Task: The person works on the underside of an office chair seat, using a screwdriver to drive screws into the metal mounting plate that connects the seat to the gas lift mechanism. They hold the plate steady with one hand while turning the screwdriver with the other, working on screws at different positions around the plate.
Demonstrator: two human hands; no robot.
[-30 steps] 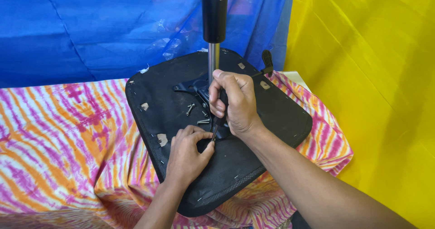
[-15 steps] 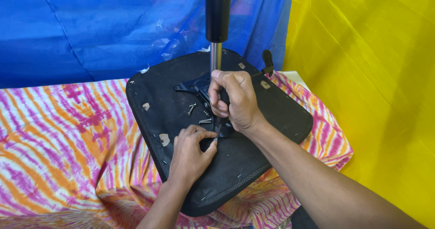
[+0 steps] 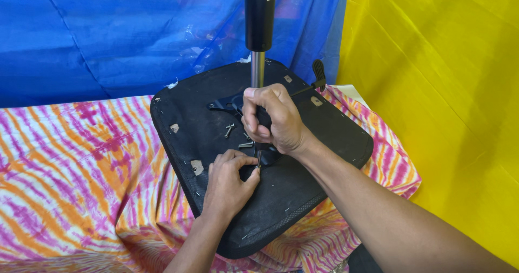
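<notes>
Left hand (image 3: 227, 184) rests on the upturned black chair seat (image 3: 303, 197), thumb and forefinger pinched shut on a small screw (image 3: 258, 161) at the mounting plate's (image 3: 230, 104) near edge. Loose screws (image 3: 230, 130) lie just above that pinch. Right hand (image 3: 273, 120), just right and above, is fisted tight around a dark tool handle (image 3: 263, 117), tip down beside the pinch. Gas lift cylinder (image 3: 259, 19) rises upright behind the right fist.

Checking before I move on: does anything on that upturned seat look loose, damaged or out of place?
Yes. Loose screws lie unfastened on the black seat underside beside the metal plate. The seat fabric shows small pale torn patches near its left edge. Nothing else stands out.
</notes>
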